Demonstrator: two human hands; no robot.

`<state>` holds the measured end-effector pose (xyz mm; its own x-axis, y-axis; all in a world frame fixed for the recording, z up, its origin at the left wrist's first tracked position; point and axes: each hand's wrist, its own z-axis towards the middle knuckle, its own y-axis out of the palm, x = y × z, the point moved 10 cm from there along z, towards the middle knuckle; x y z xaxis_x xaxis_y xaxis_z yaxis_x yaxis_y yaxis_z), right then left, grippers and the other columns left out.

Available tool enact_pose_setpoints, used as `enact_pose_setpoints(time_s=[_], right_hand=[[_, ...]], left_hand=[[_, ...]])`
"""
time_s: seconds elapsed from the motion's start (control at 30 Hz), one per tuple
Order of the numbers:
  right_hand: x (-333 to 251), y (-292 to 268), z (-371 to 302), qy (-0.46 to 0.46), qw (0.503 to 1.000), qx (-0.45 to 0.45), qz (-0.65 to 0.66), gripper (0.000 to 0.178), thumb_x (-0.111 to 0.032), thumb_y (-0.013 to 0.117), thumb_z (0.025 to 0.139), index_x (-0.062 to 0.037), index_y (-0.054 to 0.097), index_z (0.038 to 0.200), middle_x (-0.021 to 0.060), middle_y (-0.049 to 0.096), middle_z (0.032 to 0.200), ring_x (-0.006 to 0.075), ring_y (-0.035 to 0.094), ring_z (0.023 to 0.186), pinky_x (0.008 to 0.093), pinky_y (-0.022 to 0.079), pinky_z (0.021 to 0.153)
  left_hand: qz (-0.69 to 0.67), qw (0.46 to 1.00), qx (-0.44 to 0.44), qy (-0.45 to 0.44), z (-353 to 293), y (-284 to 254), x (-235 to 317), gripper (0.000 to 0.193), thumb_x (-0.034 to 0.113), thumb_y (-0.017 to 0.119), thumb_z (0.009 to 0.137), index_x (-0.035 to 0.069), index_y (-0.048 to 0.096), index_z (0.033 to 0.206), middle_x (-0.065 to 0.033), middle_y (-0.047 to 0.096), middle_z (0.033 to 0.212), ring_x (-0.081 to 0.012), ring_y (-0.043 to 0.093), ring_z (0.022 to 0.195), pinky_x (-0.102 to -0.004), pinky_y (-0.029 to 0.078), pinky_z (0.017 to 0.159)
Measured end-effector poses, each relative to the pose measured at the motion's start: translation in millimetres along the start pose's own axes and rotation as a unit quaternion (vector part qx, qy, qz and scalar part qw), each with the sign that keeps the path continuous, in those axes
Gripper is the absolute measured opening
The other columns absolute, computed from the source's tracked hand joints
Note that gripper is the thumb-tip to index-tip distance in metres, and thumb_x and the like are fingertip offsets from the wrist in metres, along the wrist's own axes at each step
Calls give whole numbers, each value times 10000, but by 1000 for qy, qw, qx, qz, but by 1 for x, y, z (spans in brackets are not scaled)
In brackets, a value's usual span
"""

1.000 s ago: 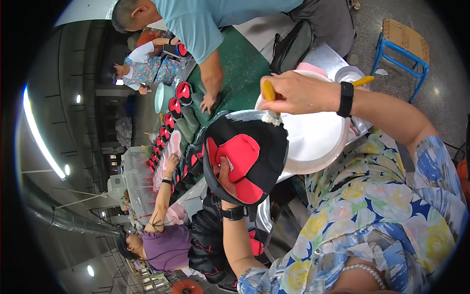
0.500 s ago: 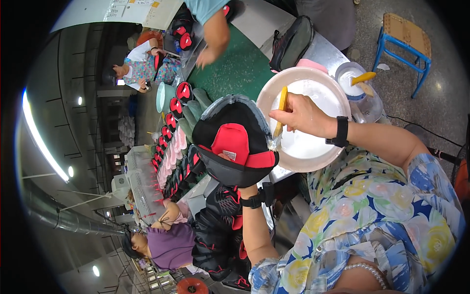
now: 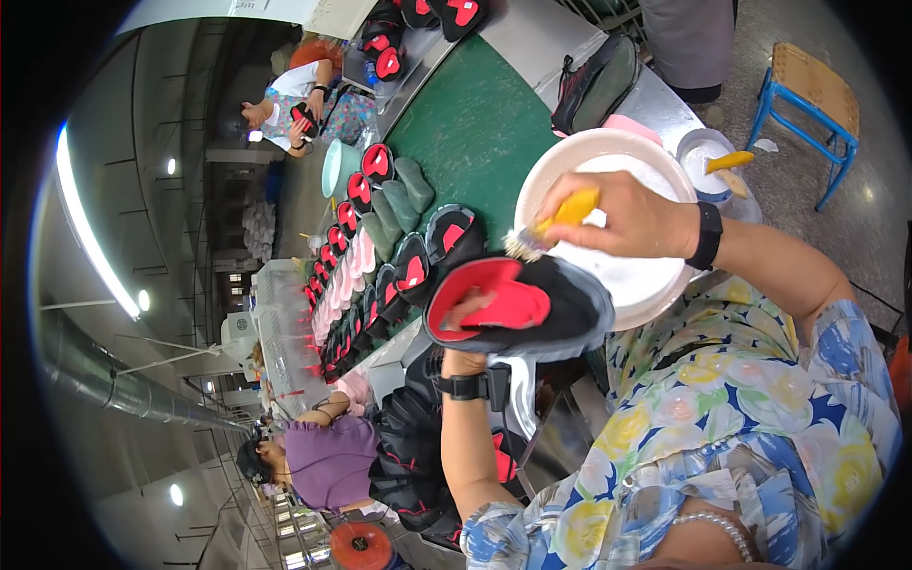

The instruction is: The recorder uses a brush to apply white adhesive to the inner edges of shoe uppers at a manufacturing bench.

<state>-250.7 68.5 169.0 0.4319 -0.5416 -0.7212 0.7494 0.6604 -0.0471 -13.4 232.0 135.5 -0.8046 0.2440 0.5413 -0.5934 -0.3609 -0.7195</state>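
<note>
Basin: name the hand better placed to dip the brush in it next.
Right, I judge: the right hand grips the brush and appears above the basin; the left hand, partly inside the shoe, is occupied holding it.

Smooth plastic basin (image 3: 608,141); matt black shoe upper (image 3: 559,302), probably cloth.
</note>
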Motion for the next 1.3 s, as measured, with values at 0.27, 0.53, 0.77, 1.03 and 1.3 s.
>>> enact_pose_setpoints(time_s=[0.27,0.53,0.77,1.03,1.3], right_hand=[[-82,76,-7,-338,931,-138,-1,193,-132,705,839,-60,591,978,68,632,971,274,654,927,387,553,793],[-16,57,8,-130,968,-187,-104,176,-201,668,925,-48,583,936,116,650,882,333,665,807,409,537,738],[31,40,2,76,970,-222,-68,232,-221,621,943,-3,547,913,175,644,715,370,651,698,427,506,654],[11,25,10,55,982,-164,-72,185,-205,633,944,-31,570,958,161,652,779,360,661,740,421,498,663],[-7,33,5,-38,970,-206,-119,228,-223,669,940,-48,542,1011,160,641,836,375,659,808,447,509,711]], left_hand=[[-67,995,-9,-69,-18,85,18,220,75,700,921,-3,695,1127,-102,652,1164,-220,657,1054,-308,533,895],[-132,980,-1,-147,-28,69,14,201,69,696,924,-1,701,1112,-90,660,1127,-203,660,1030,-295,531,872],[-197,957,-2,-214,-20,64,4,185,63,693,926,0,706,1100,-79,667,1095,-188,663,1010,-283,529,853],[-260,922,12,-287,-33,49,6,182,59,686,935,1,708,1106,-57,674,1030,-158,665,980,-273,526,824],[-238,949,58,-199,-43,25,-1,349,21,645,921,38,692,1267,-143,639,1264,-232,613,1152,-368,451,1054]])
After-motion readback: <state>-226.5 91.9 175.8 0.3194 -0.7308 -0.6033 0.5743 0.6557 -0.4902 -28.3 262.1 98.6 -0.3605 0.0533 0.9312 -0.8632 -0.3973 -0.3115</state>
